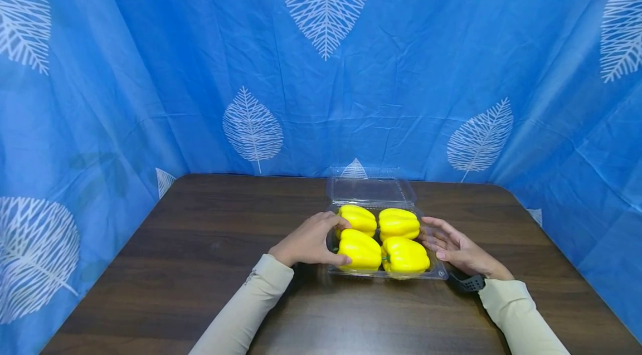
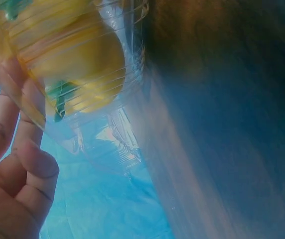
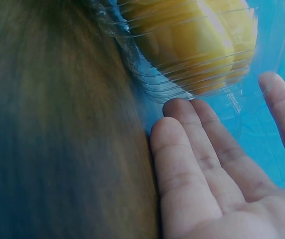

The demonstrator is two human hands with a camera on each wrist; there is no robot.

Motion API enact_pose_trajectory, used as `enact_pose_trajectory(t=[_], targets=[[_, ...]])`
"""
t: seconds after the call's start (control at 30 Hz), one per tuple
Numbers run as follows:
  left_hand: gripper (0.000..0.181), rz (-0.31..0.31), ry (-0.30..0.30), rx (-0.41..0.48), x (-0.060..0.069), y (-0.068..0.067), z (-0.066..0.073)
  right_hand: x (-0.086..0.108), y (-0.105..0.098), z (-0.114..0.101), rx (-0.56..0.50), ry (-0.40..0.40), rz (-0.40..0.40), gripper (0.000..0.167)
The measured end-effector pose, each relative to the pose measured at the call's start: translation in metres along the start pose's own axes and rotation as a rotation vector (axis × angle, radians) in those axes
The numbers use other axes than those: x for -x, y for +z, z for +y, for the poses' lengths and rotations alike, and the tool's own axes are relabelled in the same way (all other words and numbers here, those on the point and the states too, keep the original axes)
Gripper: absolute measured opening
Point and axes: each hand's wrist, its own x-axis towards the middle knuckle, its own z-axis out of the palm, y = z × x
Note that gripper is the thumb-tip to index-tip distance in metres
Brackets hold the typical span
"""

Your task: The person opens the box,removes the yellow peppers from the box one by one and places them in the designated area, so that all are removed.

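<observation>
Several yellow bell peppers [image 1: 406, 256] lie in two rows in a clear plastic clamshell box [image 1: 439, 273], whose hinged lid [image 1: 371, 192] is folded back behind it. At the box's left side is my left hand [image 1: 315, 238], thumb toward the front pepper and fingers at the rim. Through the ribbed wall in the left wrist view, a pepper [image 2: 90, 64] and its green stem show. My right hand [image 1: 463, 249] is at the right side, fingers extended. In the right wrist view its fingertips [image 3: 175, 132] are close to the box wall; I cannot tell how firmly they touch.
The box stands on a dark brown wooden table [image 1: 210, 266], toward its back edge. Behind and beside the table hangs a blue curtain [image 1: 401, 82] with white leaf prints. A dark band [image 1: 466, 282] is around the right wrist.
</observation>
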Motion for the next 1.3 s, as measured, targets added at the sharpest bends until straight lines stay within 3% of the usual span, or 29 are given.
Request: enact_pose_trajectory(t=[0.5, 0.83, 1.3], targets=[[0.071, -0.006, 0.015, 0.064, 0.0012, 0.0015, -0.0025, -0.0002, -0.0003, 0.0021, -0.001, 0.014, 0.008, 0.065], [0.068, -0.016, 0.030, 0.169, 0.0009, -0.0011, -0.0051, -0.0004, -0.0013, 0.0017, 0.011, 0.002, -0.002, 0.065], [0.066, 0.027, 0.055, 0.289, 0.0010, -0.0045, -0.0079, -0.0002, -0.0036, 0.0024, -0.021, -0.016, -0.038, 0.066]])
